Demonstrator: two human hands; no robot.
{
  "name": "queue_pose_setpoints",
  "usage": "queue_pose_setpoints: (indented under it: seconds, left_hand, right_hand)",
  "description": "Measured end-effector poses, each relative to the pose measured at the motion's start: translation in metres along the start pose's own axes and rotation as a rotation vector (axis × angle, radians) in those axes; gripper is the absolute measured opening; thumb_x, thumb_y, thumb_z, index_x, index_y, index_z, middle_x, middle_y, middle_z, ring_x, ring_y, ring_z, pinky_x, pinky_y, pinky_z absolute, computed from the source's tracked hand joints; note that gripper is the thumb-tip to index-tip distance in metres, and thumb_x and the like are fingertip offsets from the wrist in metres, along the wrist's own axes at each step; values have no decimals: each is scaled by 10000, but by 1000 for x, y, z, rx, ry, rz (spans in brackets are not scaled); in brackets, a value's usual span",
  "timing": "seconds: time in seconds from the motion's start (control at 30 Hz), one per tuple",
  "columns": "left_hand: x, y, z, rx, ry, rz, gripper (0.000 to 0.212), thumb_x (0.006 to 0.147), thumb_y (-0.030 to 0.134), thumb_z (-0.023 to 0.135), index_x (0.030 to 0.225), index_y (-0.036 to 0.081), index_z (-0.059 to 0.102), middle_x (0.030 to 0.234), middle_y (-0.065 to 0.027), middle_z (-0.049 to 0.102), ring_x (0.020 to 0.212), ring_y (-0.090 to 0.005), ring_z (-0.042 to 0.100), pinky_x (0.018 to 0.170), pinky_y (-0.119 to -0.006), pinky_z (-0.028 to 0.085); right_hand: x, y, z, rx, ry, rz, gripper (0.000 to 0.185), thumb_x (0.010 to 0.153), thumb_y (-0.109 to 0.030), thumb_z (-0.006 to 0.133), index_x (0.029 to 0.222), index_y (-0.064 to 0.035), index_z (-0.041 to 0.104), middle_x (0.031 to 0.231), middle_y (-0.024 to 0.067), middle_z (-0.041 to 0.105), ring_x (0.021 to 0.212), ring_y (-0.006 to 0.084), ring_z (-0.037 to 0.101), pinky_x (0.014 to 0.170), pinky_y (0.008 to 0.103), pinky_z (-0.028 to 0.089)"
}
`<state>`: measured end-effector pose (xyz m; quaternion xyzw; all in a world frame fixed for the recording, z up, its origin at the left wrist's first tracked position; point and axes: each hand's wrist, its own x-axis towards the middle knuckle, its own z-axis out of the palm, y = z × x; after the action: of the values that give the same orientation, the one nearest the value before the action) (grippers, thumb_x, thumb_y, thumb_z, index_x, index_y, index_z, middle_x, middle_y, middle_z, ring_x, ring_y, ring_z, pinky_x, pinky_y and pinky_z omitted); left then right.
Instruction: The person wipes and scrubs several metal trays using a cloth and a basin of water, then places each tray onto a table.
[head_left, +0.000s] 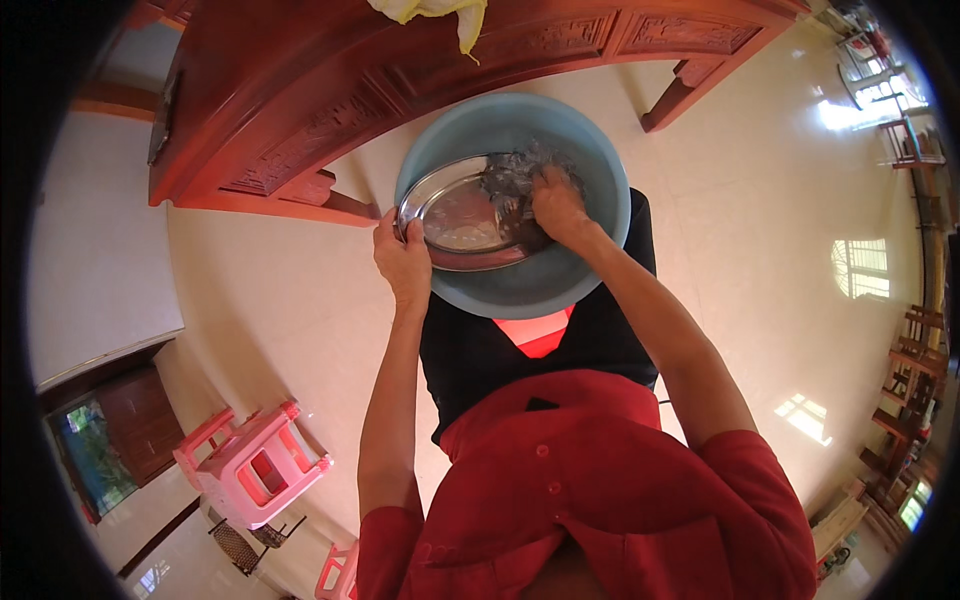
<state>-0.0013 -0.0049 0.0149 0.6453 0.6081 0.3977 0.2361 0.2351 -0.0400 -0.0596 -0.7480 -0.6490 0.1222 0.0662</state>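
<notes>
A shiny oval metal platter (457, 214) lies tilted within a round blue-grey plastic basin (510, 296). My left hand (403, 255) grips the platter's left rim, thumb on the inner side, near the basin's edge. My right hand (559, 204) reaches into the basin at the platter's right end, its fingertips hidden in a crumpled, clear, glossy mass (525, 169) that looks like plastic film or splashing water; I cannot tell which. Whether these fingers are closed on anything does not show. The basin is in front of my knees, with a bit of red showing between my legs.
A carved red wooden table or cabinet (300, 150) stands just beyond the basin, its legs on the pale glossy floor (735, 247). A yellowish cloth (471, 30) hangs over its edge. Pink plastic stools (262, 472) are at lower left. Wooden furniture (907, 367) lines the far right.
</notes>
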Motion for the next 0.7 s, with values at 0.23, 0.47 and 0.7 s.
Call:
queue_pose_setpoints:
  seconds: [0.23, 0.47, 0.7]
  left_hand:
    - [14, 65, -14, -314, -90, -62, 216, 818, 62, 638, 1024, -3, 635, 808, -26, 486, 669, -113, 445, 606, -239, 380]
    - [2, 113, -40, -117, -80, 476, 196, 762, -65, 631, 882, 77, 696, 836, -42, 438, 822, -191, 454, 698, -276, 383]
    - [-24, 79, -71, -263, -291, 277, 229, 734, -136, 540, 821, 30, 672, 1224, -108, 509, 1143, -227, 469, 973, -325, 353]
  right_hand:
    - [11, 39, -28, 297, 234, -2, 191, 836, -181, 516, 898, -26, 607, 875, 162, 634, 776, 400, 619, 720, 469, 497]
    - [-15, 26, -100, 749, 358, 227, 261, 914, -222, 433, 875, 4, 557, 856, 249, 604, 849, 445, 565, 735, 475, 445]
    - [-26, 19, -89, 912, 167, 108, 253, 907, -252, 517, 886, -6, 574, 799, 128, 584, 711, 241, 502, 685, 352, 425]
